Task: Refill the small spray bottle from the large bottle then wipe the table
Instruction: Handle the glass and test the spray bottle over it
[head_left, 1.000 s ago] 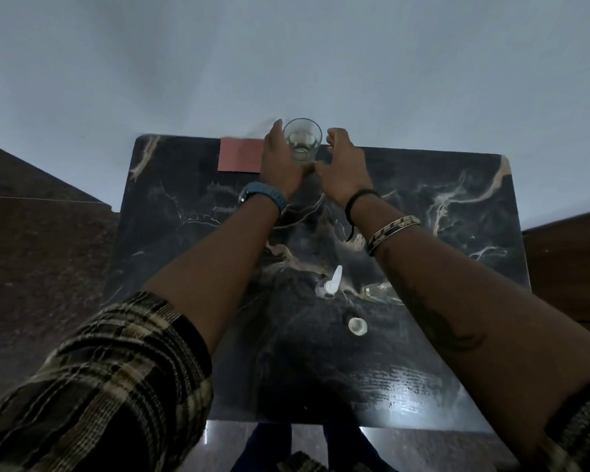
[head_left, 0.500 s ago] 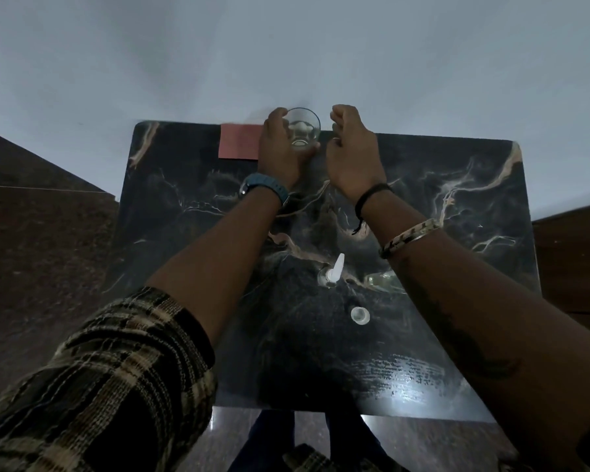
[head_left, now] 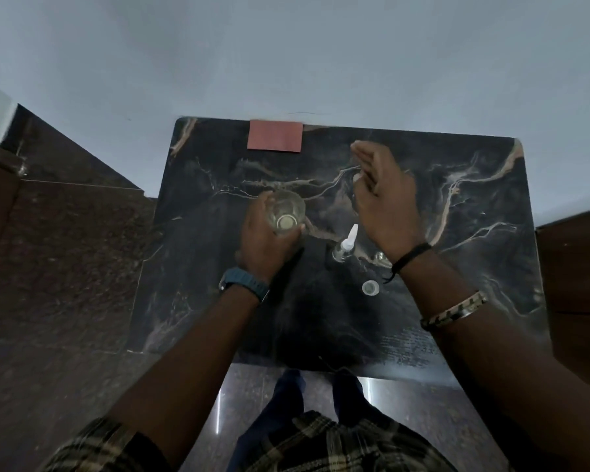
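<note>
Table, dark marble, carries everything; pink cloth lies at its far edge by the wall, untouched, so wiping isn't started.

Left hand grips the large bottle round its side, mouth open & facing up, a little clear liquid low inside. Right hand hovers over the table w/ fingers loosely together, holding nothing.

Small spray bottle stands just right of the big one, white nozzle still on. Looks like the pre-pour stage: next, probably nozzle off, then a slow tilt into a narrow neck.

Small round cap sits nearer the front; can't tell whose it is.
</note>
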